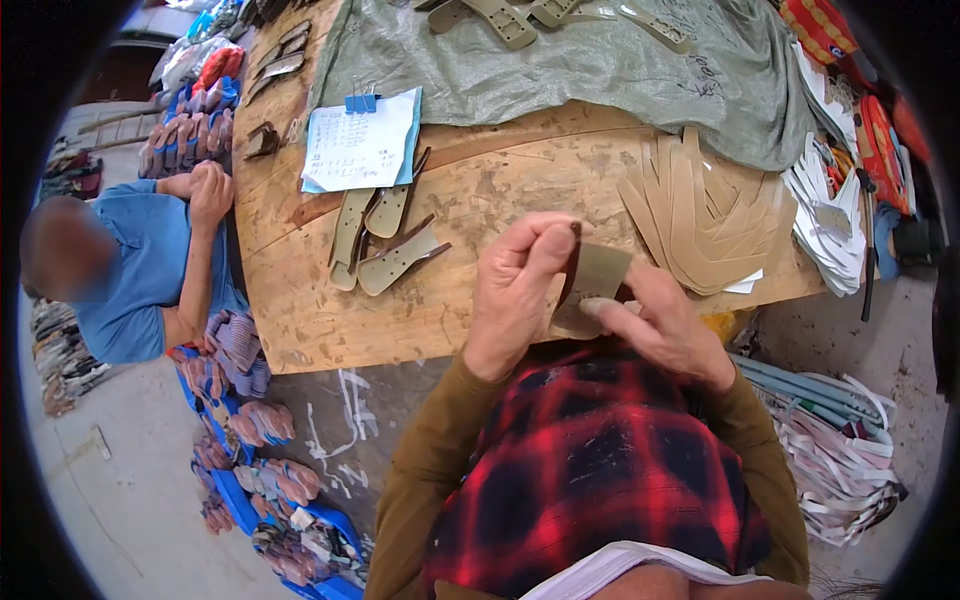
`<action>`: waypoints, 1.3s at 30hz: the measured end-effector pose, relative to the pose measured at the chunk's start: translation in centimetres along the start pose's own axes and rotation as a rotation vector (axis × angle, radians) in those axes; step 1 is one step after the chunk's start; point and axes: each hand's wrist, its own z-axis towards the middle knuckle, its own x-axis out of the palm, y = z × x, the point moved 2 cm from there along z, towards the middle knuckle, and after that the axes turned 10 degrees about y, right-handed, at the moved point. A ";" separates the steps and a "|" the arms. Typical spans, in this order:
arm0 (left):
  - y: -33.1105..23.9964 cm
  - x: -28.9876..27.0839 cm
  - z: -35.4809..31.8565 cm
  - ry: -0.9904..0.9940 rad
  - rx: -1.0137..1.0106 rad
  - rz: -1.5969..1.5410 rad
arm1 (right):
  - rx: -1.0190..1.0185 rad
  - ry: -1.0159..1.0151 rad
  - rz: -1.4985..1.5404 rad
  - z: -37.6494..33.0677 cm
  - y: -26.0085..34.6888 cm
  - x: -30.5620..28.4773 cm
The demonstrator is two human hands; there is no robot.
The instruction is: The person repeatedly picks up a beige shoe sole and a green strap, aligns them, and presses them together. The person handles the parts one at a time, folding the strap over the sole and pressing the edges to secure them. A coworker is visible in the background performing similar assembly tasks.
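Between my two hands, close to the table's front edge, is an olive strap-like piece [606, 265] with a dark brown edge. My left hand [515, 290] pinches its dark edge between thumb and fingers. My right hand [668, 325] is closed around its other side, thumb pressing on the face and fingers partly hidden behind. Similar olive pieces with small holes and dark edges, such as a flat piece [395, 262], lie on the table to the left. To the right is a fanned pile of tan V-shaped pieces [690, 225].
Handwritten sheets [355, 145] under a blue binder clip [362, 103] lie on the wooden table [480, 165]. A grey-green woven sheet [570, 75] with more olive pieces covers its back. A person in blue [140, 265] sits left. Bundled pieces [265, 425] and pale strips [835, 465] flank me below.
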 end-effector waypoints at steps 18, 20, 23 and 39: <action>-0.6 -0.9 -1.9 0.187 0.089 0.753 | -0.267 -0.064 -0.543 0.8 -0.7 0.7; -0.4 -0.9 -2.3 0.106 0.075 0.826 | -0.318 -0.137 -0.634 1.2 0.0 0.6; 0.3 -1.9 -2.8 -0.051 0.314 0.929 | -0.333 -0.246 -0.457 1.1 0.9 0.1; 1.2 -1.3 -4.1 -0.082 0.531 1.144 | 0.026 -0.340 0.217 2.3 -1.6 2.4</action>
